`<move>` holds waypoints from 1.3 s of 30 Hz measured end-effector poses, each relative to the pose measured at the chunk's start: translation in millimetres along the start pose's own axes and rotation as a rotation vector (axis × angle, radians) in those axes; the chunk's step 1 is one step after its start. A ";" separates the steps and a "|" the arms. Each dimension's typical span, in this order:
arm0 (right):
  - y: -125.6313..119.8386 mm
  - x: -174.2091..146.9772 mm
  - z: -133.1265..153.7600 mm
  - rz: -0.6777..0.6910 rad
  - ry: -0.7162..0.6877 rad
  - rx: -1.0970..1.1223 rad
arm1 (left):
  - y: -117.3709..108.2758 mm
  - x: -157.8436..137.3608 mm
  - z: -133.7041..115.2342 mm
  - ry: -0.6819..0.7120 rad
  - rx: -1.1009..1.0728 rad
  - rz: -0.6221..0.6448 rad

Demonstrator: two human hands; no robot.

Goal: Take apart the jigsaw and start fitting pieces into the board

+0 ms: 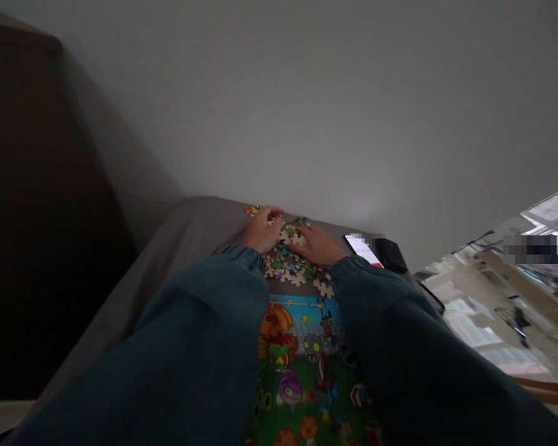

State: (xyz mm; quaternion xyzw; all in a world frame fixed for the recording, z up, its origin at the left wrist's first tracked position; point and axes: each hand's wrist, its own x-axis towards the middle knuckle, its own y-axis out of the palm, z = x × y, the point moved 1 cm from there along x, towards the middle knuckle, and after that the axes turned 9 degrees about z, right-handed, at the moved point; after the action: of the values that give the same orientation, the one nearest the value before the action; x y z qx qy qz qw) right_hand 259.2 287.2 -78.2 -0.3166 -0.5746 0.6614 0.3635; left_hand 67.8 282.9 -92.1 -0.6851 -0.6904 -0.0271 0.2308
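Observation:
My left hand (263, 230) rests at the far left side of a heap of loose jigsaw puzzle pieces (289, 266), its fingers bent and apart. My right hand (320, 245) lies over the heap's right side, fingers stretched out and thumb pointing left across the pieces. Many pieces show pale backs, others coloured faces. Part of the heap is hidden under both hands. Nearer to me, between my blue sleeves, lies a colourful cartoon puzzle picture (302, 371) with a zombie, a pumpkin and mushrooms; its sides are hidden by my arms.
A grey cloth surface (167, 272) carries the pieces, against a plain wall (279, 111). Right of my hand lie a lit phone (365, 251) and a black case-like object (390, 254). A dark wooden panel (37, 217) stands left. A desk with papers (474, 325) and cables is at right.

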 end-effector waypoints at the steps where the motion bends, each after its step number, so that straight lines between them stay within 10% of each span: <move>1: 1.3 2.5 4.1 -0.029 -0.008 -0.012 | -0.1 0.2 -0.6 0.002 0.001 0.001; 9: -20.8 10.9 11.8 -0.203 -0.126 0.183 | 1.1 -0.7 -2.3 -0.005 -0.017 -0.009; 22: -57.2 -0.3 5.5 -0.355 0.106 0.391 | 0.5 -5.9 -2.3 0.021 -0.080 0.040; 30: -44.0 1.3 8.2 -0.100 -0.107 0.568 | 12.8 -2.9 2.9 0.100 -0.289 0.176; 39: -44.7 -3.6 10.7 -0.234 -0.031 0.903 | 5.0 -1.3 -2.8 0.003 -0.342 0.139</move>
State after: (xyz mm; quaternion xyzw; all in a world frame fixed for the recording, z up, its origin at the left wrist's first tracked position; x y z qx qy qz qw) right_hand 257.4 281.8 -32.4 -0.0495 -0.2663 0.8046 0.5285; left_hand 73.3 281.0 -91.5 -0.7604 -0.6263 -0.1291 0.1135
